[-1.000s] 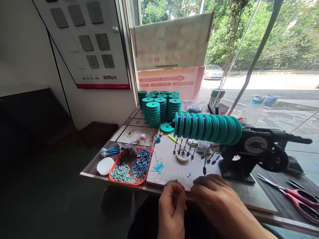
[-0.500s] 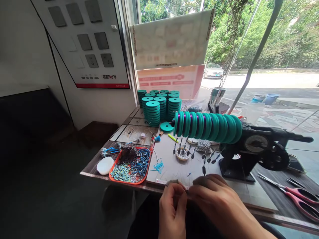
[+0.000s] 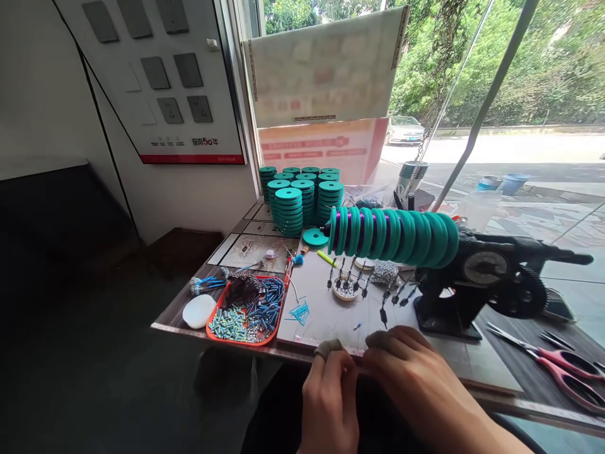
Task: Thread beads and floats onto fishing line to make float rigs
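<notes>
While both hands are meeting at the table's (image 3: 491, 378) near edge, the left hand (image 3: 329, 403) and right hand (image 3: 416, 384) are pinching fingertips together; whatever they are holding is too small to make out. Just beyond the pinch, small black weights (image 3: 384, 313) are dangling under the row of green spools (image 3: 392, 235) on the black winder (image 3: 477, 284); the red tray (image 3: 246, 309) is lying off to its left.

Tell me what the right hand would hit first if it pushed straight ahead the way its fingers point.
The right hand points up-left across the table edge. Likely first: the small dark hanging weight just beyond its fingertips, then the little round dish. Depth is hard to judge.
</notes>
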The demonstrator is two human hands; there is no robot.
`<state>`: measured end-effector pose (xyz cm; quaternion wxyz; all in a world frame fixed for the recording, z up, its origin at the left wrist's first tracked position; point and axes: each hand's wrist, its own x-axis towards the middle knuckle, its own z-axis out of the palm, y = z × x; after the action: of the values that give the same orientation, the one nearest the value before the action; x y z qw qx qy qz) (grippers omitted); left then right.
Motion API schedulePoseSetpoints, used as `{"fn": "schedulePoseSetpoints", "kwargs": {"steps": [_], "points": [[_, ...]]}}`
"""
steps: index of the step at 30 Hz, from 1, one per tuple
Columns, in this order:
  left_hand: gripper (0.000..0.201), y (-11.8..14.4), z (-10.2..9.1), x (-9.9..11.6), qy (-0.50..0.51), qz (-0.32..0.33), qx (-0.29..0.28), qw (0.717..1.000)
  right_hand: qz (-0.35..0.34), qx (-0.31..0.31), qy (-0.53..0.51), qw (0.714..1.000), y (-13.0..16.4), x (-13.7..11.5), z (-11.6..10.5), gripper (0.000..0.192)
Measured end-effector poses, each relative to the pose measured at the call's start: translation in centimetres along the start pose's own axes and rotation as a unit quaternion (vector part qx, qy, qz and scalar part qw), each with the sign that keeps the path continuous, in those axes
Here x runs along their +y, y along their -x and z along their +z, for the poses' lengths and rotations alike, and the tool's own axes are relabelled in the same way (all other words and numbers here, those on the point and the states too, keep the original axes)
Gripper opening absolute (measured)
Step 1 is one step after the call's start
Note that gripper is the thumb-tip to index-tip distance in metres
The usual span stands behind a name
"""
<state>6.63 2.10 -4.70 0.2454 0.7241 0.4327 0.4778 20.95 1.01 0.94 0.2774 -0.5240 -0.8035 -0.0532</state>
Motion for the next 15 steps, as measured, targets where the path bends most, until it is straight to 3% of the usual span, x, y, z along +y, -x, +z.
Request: {"fn": "schedulePoseSetpoints", "kwargs": {"steps": [3, 9, 15], "points": [[0.016, -0.06, -0.09, 0.18, 0.019, -0.004, 0.002, 1.000, 0.007, 0.001, 0.003, 1.000, -0.11, 0.15, 0.06, 0.021], [0.016, -0.27, -0.08, 0.65, 0.062, -0.037, 0.015, 0.997, 0.039, -0.083, -0.031, 0.995, -0.37, 0.15, -0.63, 0.015], [0.014, -0.50, -0.29, 0.83, 0.101, -0.073, 0.008, 0.992, 0.054, -0.096, -0.035, 0.993, -0.31, 0.22, -0.42, 0.013]]}}
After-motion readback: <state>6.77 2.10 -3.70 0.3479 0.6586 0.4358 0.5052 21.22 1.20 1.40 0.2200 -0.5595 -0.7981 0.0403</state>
